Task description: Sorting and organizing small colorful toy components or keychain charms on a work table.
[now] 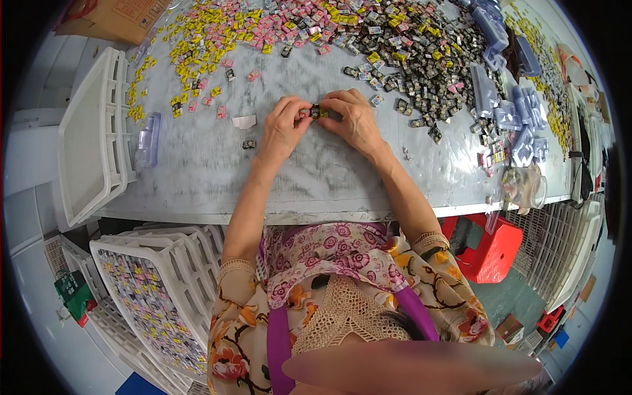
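Over the middle of the table, my left hand [284,125] and my right hand [356,121] meet with fingertips pinched. Between them is a short row of small printed blocks [315,111], with pink, black and yellow showing. Each hand grips one end of this row; the fingers cover part of it. Just left of my left hand lie a white paper scrap [244,122] and a single dark block [249,144]. A small pale-blue block [376,100] rests close to my right hand.
Heaps of yellow and pink blocks [263,29] and black blocks [438,72] spread across the far table. Clear plastic trays [520,108] lie at right, another [149,139] at left. A white crate [92,138] stands on the left edge. Below are stacked crates [155,283] and a red stool [490,250].
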Tool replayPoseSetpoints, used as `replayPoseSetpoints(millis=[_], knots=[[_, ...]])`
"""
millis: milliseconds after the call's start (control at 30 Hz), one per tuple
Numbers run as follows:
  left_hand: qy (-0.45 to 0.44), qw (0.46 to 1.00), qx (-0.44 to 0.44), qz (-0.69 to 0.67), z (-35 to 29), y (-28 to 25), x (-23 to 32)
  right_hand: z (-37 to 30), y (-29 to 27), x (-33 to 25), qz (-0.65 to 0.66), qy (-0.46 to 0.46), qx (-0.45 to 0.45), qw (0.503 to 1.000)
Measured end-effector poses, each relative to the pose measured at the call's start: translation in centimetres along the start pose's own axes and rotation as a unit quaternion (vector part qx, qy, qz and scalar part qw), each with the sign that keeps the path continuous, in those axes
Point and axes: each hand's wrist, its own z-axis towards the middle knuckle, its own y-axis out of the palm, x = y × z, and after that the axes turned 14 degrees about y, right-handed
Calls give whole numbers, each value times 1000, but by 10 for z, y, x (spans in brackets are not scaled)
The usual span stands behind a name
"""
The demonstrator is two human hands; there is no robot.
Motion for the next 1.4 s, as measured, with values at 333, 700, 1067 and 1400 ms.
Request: replayPoseSetpoints(millis=[333,700,1067,1400], knots=[[-34,999,-32,-15,1,-5,1,-4,8,-7,36,34,15,999],[-89,995,27,40,-4,-19,5,-4,2,-27,-206,-57,58,975],[-90,994,-59,19,-7,-23,10,-10,-18,-17,-92,-34,-32,995],[-98,988,-74,92,-1,0,29,21,-34,4,-72,-65,-143,985]])
